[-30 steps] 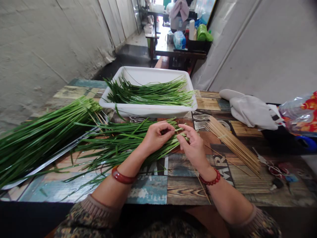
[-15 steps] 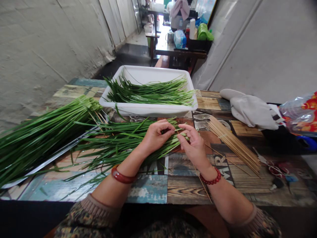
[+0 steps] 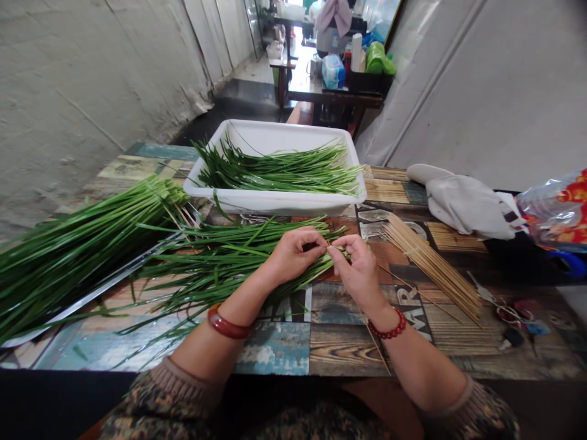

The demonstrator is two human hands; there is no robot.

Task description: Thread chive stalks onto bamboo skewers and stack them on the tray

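Note:
Garlic chives lie spread over the table, their pale stem ends pointing right beneath my hands. My left hand is closed, thumb and forefinger pinched at the chive stems. Just beside it, my right hand has its thumb and forefinger drawn together near the same stems. A thin bamboo skewer runs from under my right palm toward the table's front edge; its upper part is mostly hidden by the fingers. More chives rest in a white plastic tub behind my hands.
A large chive bundle lies at left, beside a long metal blade. To the right are a bundle of bamboo skewers, scissors, a key, a pale cap and a plastic bag.
My right hand's fingers have closed in toward the stems, and the two hands' fingertips now meet. My left hand has shifted slightly right and down.

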